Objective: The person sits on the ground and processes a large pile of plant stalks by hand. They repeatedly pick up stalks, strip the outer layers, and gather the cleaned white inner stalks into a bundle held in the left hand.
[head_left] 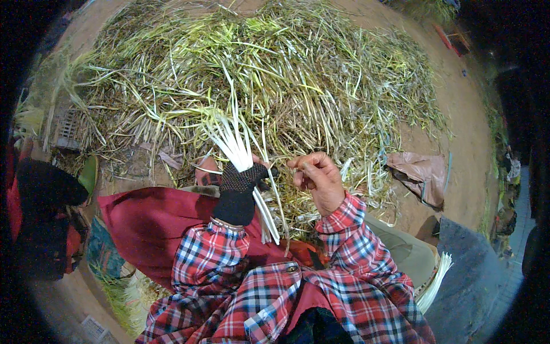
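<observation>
A bunch of long white leafy stalks (236,146), like blanched garlic greens, is gripped in my left hand (238,186), which wears a black dotted glove. The stalks fan out above the fist and their ends stick out below it. One thin, looser stalk (271,186) hangs down along the right of the bunch. Just to the right, my bare right hand (319,178) is raised with thumb and fingers pinched together. Whatever lies between those fingertips is too small to make out. Both hands are over my lap, in front of a large heap of similar stalks (240,63).
A brown crumpled sheet (419,175) lies right of the heap. At the lower right, white stalks (438,281) rest beside a dark cloth (467,275). A grey plastic crate (69,127) stands at the left, near a partly visible person (48,192) in dark and red clothing.
</observation>
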`<act>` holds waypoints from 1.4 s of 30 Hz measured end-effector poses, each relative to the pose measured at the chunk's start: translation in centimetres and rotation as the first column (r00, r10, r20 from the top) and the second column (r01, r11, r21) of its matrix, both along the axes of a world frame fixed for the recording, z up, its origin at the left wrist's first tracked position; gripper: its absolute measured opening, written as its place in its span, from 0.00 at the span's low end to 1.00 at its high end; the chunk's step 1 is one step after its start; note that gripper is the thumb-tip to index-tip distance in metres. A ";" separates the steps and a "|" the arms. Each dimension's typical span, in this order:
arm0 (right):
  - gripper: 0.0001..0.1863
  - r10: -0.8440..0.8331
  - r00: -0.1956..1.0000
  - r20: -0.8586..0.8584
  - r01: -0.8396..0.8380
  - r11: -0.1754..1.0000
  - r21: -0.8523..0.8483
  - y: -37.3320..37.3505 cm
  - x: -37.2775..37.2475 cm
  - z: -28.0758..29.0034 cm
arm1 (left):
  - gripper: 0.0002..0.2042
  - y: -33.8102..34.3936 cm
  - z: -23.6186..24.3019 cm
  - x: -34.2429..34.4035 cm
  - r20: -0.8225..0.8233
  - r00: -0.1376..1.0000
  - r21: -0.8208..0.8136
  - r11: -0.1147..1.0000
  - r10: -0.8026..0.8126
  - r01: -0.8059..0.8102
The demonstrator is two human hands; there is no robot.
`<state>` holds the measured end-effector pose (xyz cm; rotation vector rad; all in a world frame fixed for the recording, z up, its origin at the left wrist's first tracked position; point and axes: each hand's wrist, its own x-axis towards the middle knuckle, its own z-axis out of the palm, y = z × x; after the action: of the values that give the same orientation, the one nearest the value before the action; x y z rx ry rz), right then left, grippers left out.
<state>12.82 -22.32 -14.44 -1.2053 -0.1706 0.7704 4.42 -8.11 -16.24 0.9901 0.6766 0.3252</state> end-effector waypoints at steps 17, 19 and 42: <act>0.04 0.464 0.480 0.744 -0.037 0.858 -0.512 -1.4 -0.3 0.6 | 0.12 0.4 1.0 0.6 -0.112 0.990 0.029 0.996 0.086 -0.083; 0.03 0.494 0.506 0.707 -0.071 0.841 -0.537 -4.0 -0.4 -0.1 | 0.11 0.9 1.3 0.7 -0.062 0.981 -0.051 0.981 0.184 -0.187; 0.10 0.616 0.474 0.629 -0.400 0.787 -0.470 -0.1 1.0 -0.9 | 0.10 1.6 1.6 1.2 0.096 0.981 -0.121 0.981 0.166 -0.154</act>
<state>13.81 -22.38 -15.39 -1.7217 -1.2448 0.7614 5.63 -6.47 -14.69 0.8065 0.6719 0.4724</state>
